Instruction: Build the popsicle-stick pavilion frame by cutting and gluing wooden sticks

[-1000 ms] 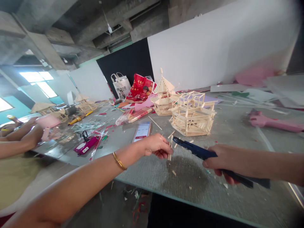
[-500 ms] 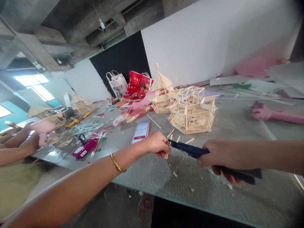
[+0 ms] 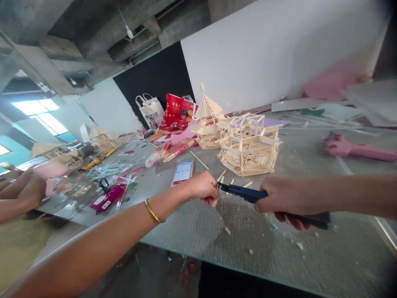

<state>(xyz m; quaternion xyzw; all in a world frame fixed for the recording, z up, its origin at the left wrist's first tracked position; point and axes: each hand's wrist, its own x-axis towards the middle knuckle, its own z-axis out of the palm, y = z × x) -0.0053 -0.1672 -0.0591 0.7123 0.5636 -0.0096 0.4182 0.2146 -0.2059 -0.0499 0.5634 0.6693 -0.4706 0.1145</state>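
Thin wooden sticks [image 3: 215,202] are pinched in my left hand [image 3: 204,187], which wears a gold bracelet at the wrist. My right hand [image 3: 279,198] is wrapped round a dark blue cutting tool [image 3: 243,192]. The tool's dark tip meets the sticks at my left fingertips; whether its jaws are closed is too small to tell. Just beyond my hands stands an open six-sided stick frame [image 3: 249,151], and behind it a stick model with a pointed roof [image 3: 209,120]. Loose short sticks [image 3: 247,184] lie near the tool.
A phone [image 3: 182,173] lies beyond my left wrist. Further left are a purple power socket [image 3: 106,198], scattered plastic strips and another person's hands [image 3: 26,186]. A pink tool [image 3: 359,150] lies on the right of the grey table [image 3: 192,231]. Bags stand behind.
The whole view has shifted slightly. The handles of the blue tool look a little closer together in my right hand, and its tip stays at the sticks.
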